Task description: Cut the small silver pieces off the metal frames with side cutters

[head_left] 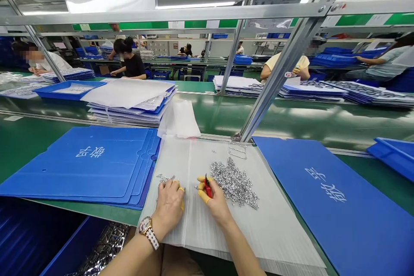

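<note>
My right hand [216, 202], with yellow finger cots on the thumb and a finger, is closed around small red-handled nippers [207, 187], their dark jaws pointing up and away. Just beyond it spreads a large heap of small shiny silver pieces [233, 180] on a white foam sheet [258, 237]. My left hand [170, 204] rests on the same sheet, a watch on its wrist, fingers curled downward. A small group of silver pieces [164, 178] lies at its fingertips. What its fingers pinch is hidden. A silver sprue frame [237, 150] lies behind the large heap.
Blue plastic sheets [74, 164] lie stacked on the left, and another blue sheet [336, 194] on the right. A slanted metal post [278, 77] rises behind the foam. Below left, a blue bin [74, 246] holds shiny frames. Co-workers sit across the green line.
</note>
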{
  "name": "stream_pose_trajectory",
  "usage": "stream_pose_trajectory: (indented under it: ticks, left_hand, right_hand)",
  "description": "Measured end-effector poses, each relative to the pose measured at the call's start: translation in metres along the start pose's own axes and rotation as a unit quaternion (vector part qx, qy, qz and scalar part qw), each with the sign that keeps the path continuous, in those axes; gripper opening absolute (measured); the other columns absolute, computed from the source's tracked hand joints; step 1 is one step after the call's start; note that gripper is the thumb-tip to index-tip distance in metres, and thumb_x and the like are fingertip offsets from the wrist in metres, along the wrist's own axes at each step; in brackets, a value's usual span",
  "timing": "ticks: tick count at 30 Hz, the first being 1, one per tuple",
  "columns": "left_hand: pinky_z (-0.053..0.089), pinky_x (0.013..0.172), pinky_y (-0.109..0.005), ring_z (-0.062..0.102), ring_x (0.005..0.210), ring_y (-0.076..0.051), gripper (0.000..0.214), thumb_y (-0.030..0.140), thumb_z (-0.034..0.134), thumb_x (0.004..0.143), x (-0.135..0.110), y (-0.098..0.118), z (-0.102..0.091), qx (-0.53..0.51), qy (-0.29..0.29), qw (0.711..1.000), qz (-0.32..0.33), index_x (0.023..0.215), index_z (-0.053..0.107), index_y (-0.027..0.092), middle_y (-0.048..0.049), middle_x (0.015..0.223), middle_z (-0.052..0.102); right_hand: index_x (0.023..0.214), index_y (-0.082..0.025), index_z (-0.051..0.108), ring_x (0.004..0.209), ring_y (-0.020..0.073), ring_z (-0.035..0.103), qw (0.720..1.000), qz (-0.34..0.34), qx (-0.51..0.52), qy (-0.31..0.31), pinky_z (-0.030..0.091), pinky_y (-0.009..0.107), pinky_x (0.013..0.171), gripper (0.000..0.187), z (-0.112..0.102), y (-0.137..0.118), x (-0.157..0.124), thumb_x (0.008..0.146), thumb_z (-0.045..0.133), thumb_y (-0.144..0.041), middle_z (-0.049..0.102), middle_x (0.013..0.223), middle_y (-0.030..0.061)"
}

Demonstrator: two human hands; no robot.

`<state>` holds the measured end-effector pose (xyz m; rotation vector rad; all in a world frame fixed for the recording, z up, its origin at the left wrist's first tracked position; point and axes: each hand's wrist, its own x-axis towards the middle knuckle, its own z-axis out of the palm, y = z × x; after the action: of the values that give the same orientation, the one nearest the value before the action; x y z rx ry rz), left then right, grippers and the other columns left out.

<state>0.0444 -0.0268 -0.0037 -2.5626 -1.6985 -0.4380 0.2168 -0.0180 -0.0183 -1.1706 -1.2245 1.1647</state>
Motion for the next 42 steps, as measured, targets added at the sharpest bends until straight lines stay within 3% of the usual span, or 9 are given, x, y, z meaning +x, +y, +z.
stream_pose_trajectory:
  ticks: [4, 6, 8, 11, 12, 17, 21, 27, 42]
  left_hand:
    - [0.032, 0.074, -0.039, 0.051, 0.084, -0.024, 0.023, -0.001, 0.049, 0.069, 0.0, -0.001, -0.004, -0.037, 0.016, 0.999, -0.006, 0.07, 0.061, 0.018, -0.0065, 0.08, 0.06]
    - [0.033, 0.076, -0.039, 0.051, 0.087, -0.024, 0.021, 0.003, 0.05, 0.073, -0.001, -0.004, -0.008, -0.141, 0.041, 0.989, -0.032, 0.072, 0.063, 0.019, -0.0065, 0.082, 0.061]
    - [0.035, 0.075, -0.035, 0.052, 0.085, -0.023, 0.012, 0.014, 0.056, 0.076, -0.001, -0.008, -0.01, -0.346, 0.063, 0.93, -0.108, 0.074, 0.065, 0.02, -0.0054, 0.081, 0.062]
    - [0.037, 0.063, -0.028, 0.052, 0.067, -0.017, 0.015, 0.032, 0.065, 0.071, 0.0, -0.016, -0.011, -0.594, 0.076, 0.767, -0.232, 0.076, 0.065, 0.018, -0.0022, 0.071, 0.06]
    - [0.036, 0.058, -0.026, 0.049, 0.061, -0.014, 0.02, 0.036, 0.066, 0.07, 0.0, -0.018, -0.01, -0.626, 0.083, 0.732, -0.257, 0.077, 0.064, 0.017, -0.0011, 0.068, 0.058]
    - [0.029, 0.049, -0.021, 0.038, 0.049, -0.007, 0.028, 0.039, 0.068, 0.068, 0.001, -0.024, -0.009, -0.665, 0.118, 0.674, -0.298, 0.081, 0.062, 0.014, 0.0034, 0.059, 0.051]
    - [0.032, 0.05, -0.02, 0.042, 0.052, -0.007, 0.027, 0.035, 0.072, 0.065, 0.001, -0.028, -0.009, -0.683, 0.124, 0.649, -0.31, 0.078, 0.063, 0.014, 0.0019, 0.063, 0.055]
    - [0.039, 0.055, -0.021, 0.052, 0.059, -0.01, 0.026, 0.033, 0.076, 0.06, 0.01, -0.034, -0.008, -0.69, 0.135, 0.631, -0.327, 0.076, 0.064, 0.015, 0.0, 0.067, 0.061]
    - [0.05, 0.067, -0.029, 0.063, 0.067, -0.016, 0.032, 0.031, 0.08, 0.052, 0.036, -0.037, -0.007, -0.697, 0.115, 0.635, -0.312, 0.074, 0.061, 0.016, -0.001, 0.069, 0.065]
  right_hand:
    - [0.103, -0.02, 0.06, 0.073, 0.0147, 0.054, 1.0, -0.013, -0.018, -0.004, 0.046, 0.029, 0.07, 0.033, 0.003, -0.004, -0.005, 0.07, 0.061, -0.026, 0.057, 0.079, 0.0011]
    - [0.102, -0.02, 0.06, 0.073, 0.0146, 0.054, 1.0, -0.009, -0.005, -0.004, 0.046, 0.028, 0.071, 0.033, 0.008, -0.008, -0.009, 0.07, 0.062, -0.028, 0.057, 0.079, 0.0007]
    - [0.101, -0.02, 0.061, 0.072, 0.0145, 0.053, 1.0, 0.001, 0.026, 0.0, 0.046, 0.028, 0.07, 0.033, 0.017, -0.012, -0.012, 0.07, 0.064, -0.031, 0.056, 0.078, 0.0002]
    - [0.102, -0.02, 0.06, 0.073, 0.0145, 0.054, 0.995, 0.019, 0.095, 0.022, 0.046, 0.028, 0.071, 0.036, 0.037, -0.016, -0.012, 0.068, 0.067, -0.032, 0.055, 0.077, -0.0004]
    - [0.101, -0.02, 0.06, 0.074, 0.0146, 0.054, 0.992, 0.022, 0.117, 0.032, 0.046, 0.028, 0.072, 0.037, 0.045, -0.017, -0.011, 0.067, 0.068, -0.031, 0.056, 0.077, -0.0005]
    - [0.102, -0.019, 0.059, 0.076, 0.0155, 0.057, 0.979, 0.042, 0.188, 0.066, 0.047, 0.031, 0.076, 0.038, 0.084, -0.014, -0.002, 0.067, 0.069, -0.031, 0.057, 0.079, -0.0005]
    - [0.102, -0.019, 0.059, 0.079, 0.0165, 0.058, 0.973, 0.064, 0.208, 0.073, 0.049, 0.031, 0.076, 0.04, 0.101, -0.007, 0.003, 0.066, 0.069, -0.031, 0.06, 0.079, -0.0001]
    - [0.102, -0.019, 0.06, 0.083, 0.0177, 0.06, 0.974, 0.073, 0.197, 0.081, 0.049, 0.032, 0.079, 0.04, 0.106, 0.001, 0.009, 0.064, 0.068, -0.029, 0.063, 0.085, 0.0014]
    - [0.109, -0.019, 0.056, 0.078, 0.0151, 0.059, 0.983, 0.072, 0.15, 0.083, 0.048, 0.031, 0.08, 0.046, 0.101, 0.003, 0.028, 0.067, 0.068, -0.033, 0.059, 0.078, -0.0016]
